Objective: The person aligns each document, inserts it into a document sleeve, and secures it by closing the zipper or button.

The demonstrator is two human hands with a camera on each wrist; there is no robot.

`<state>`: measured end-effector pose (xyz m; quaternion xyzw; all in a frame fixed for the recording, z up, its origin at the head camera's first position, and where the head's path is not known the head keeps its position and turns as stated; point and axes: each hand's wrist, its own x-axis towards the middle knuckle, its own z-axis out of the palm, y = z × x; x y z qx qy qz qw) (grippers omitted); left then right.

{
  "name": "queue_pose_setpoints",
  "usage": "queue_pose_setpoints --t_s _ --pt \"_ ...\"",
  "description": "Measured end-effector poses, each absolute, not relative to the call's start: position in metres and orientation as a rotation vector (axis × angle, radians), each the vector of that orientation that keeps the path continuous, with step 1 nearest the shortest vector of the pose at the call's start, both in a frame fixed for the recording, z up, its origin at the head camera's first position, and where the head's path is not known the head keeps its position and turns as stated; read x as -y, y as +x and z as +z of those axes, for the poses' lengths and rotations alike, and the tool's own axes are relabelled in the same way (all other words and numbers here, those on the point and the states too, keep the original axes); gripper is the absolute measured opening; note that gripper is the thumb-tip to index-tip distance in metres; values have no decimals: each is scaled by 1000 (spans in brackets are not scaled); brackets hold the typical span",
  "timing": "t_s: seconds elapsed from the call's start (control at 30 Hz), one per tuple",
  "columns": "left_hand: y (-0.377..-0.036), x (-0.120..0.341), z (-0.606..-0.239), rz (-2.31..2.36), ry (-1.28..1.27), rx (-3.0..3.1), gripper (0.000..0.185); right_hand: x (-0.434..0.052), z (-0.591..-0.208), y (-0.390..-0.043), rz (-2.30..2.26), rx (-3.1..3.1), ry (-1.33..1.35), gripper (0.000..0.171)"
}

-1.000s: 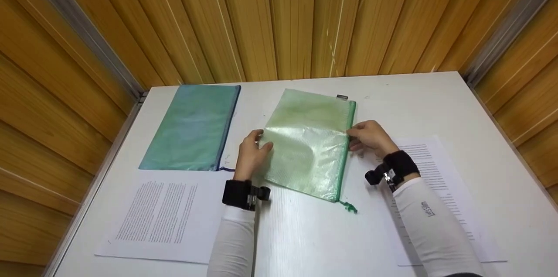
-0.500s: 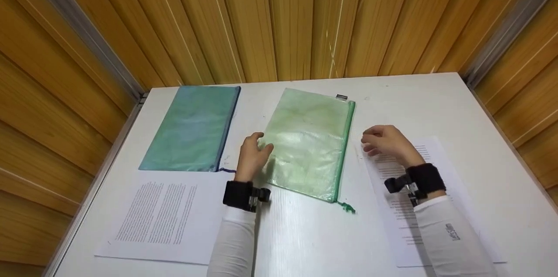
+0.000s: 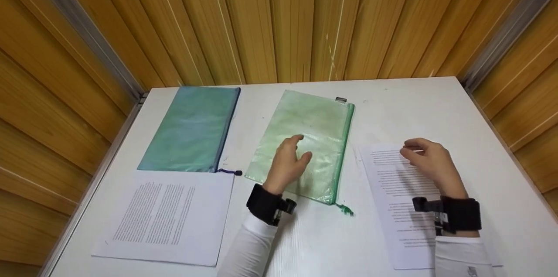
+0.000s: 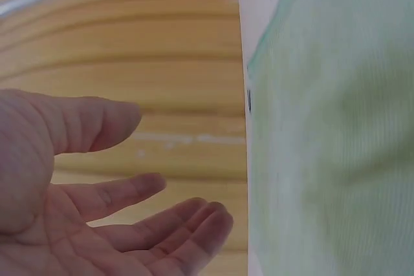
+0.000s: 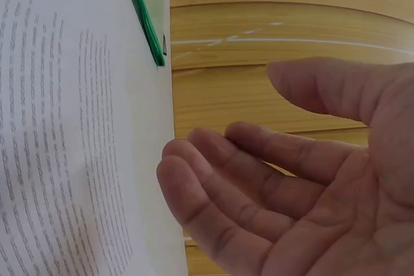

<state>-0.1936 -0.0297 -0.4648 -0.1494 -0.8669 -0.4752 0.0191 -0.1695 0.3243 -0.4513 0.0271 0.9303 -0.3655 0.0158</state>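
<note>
A translucent green zip pouch (image 3: 301, 115) lies flat in the middle of the table, its green zipper edge on the right and a green pull cord at the near corner. Above its near half hovers my left hand (image 3: 287, 163), fingers relaxed and parted; the left wrist view shows the palm (image 4: 39, 224) holding nothing, beside the pouch (image 4: 336, 114). On the right, my right hand (image 3: 431, 161) is over the far end of a printed paper stack (image 3: 388, 207). Its fingers (image 5: 226, 153) are loosely bent and apart from the thumb in the right wrist view, with nothing between them.
A blue-green zip pouch (image 3: 189, 128) with a dark blue zipper edge lies at the back left. Nearer on that side is another printed paper stack (image 3: 205, 224). The white table (image 3: 409, 107) meets a wood-patterned wall (image 3: 292, 24) at the back.
My right hand has let go of the green pouch's zipper edge and moved right, over the papers. My left hand has shifted right from the pouch's left edge to above it.
</note>
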Motion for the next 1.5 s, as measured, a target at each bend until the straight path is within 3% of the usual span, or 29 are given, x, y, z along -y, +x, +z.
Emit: queue_pose_setpoints --t_s 0.3,0.5,0.7,0.83,1.1,1.5 --pt "-158 -36 -459 -1496 -747 2836 52 -359 -454 -162 -1038 -2848 178 60" --pt "-146 -69 -470 -1372 -748 2996 54 -368 -459 -162 -1009 -2778 213 63" --pt "-155 -94 -513 -1186 -768 3044 38 -372 -462 -164 -998 -2724 292 68" --pt "-151 -97 -514 -1186 -793 3055 30 -373 -464 -164 -1006 -2684 344 72" --pt "-139 -93 -482 -1209 -767 3137 57 -376 -465 -164 -1015 -2673 384 72" --pt "-146 -86 -481 -1658 -629 3127 57 -376 -466 -165 -1037 -2655 386 75"
